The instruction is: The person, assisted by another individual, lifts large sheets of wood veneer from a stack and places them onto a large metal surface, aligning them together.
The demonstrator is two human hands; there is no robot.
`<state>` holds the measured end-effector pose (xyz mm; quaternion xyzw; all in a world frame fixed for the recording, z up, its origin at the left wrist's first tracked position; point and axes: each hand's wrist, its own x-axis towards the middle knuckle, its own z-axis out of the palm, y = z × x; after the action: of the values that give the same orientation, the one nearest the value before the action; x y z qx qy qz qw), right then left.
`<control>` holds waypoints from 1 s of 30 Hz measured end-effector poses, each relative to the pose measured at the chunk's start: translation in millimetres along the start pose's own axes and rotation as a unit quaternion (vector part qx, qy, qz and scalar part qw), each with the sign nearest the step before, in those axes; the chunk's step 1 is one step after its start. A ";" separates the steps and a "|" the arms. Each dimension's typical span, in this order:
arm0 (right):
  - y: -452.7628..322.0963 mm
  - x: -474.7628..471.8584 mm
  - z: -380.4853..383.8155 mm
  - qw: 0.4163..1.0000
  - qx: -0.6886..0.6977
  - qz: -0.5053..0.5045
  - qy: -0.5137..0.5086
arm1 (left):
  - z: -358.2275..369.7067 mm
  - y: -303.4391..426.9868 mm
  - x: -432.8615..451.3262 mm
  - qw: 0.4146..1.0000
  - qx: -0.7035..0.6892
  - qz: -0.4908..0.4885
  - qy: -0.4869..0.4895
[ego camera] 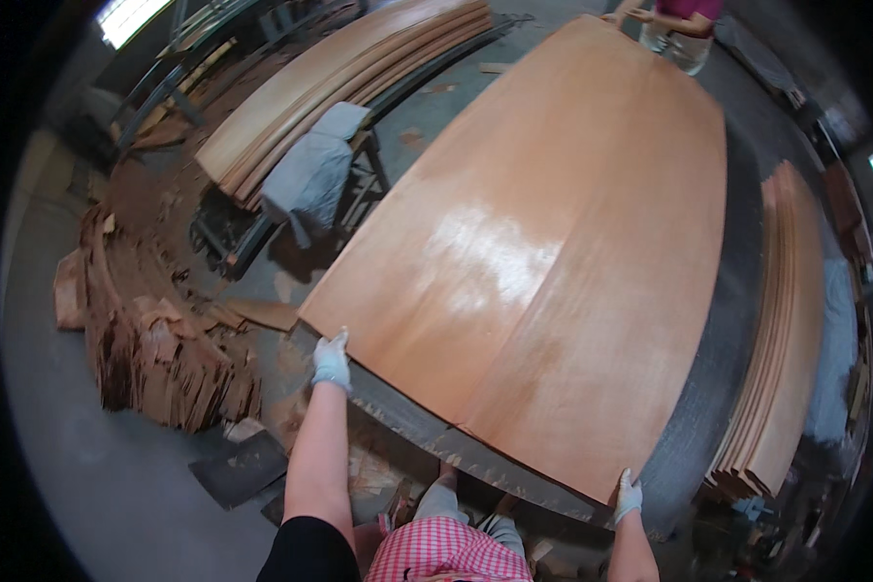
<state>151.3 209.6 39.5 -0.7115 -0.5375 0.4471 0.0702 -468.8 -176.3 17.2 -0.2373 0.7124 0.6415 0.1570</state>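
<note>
A large sheet of wood veneer [553,254], with a lengthwise seam, spans the space before me above a dark worktable [727,291]. My left hand [332,360], in a whitish glove, grips the sheet's near edge close to its left corner, thumb on top. At the near right corner, my right hand [628,496] holds the edge, also gloved with the thumb above. The fingers of both hands are hidden beneath the sheet. Another person [680,29] stands at the far end with hands at the sheet's far edge.
Stacked veneer sheets [335,80] lie on a rack at the upper left, beside a plastic-wrapped object [309,174]. More folded sheets [778,327] stand to the right. A pile of torn veneer scraps [160,342] and a dark flat panel [238,469] are on the floor at left.
</note>
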 end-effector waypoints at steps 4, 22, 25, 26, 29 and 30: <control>-28.6 -13.7 -10.8 0.994 0.091 -0.002 -0.055 | 2.0 -12.0 18.7 0.992 0.088 0.026 0.085; -88.9 -148.4 -37.9 0.985 0.096 -0.103 -0.096 | -67.2 2.5 14.4 0.991 0.054 0.069 0.102; -14.0 -103.9 -19.9 0.998 -0.011 0.004 -0.059 | -34.4 15.1 -16.5 0.937 0.250 0.114 0.213; 4.4 -95.5 -11.8 0.995 -0.071 -0.040 -0.052 | -15.1 22.7 -41.8 0.874 0.351 0.171 0.289; 10.6 -97.7 25.6 0.927 -0.294 -0.227 0.046 | -8.9 8.6 -82.8 0.907 0.351 0.208 0.101; -11.9 -110.0 44.5 0.912 -0.308 -0.269 0.020 | -9.3 -10.7 -108.5 0.940 0.299 0.162 -0.038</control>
<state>108.8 106.5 81.8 -0.5354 -0.8180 0.2092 -0.0240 -371.3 -171.4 66.7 -0.0361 0.8937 0.4240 0.1419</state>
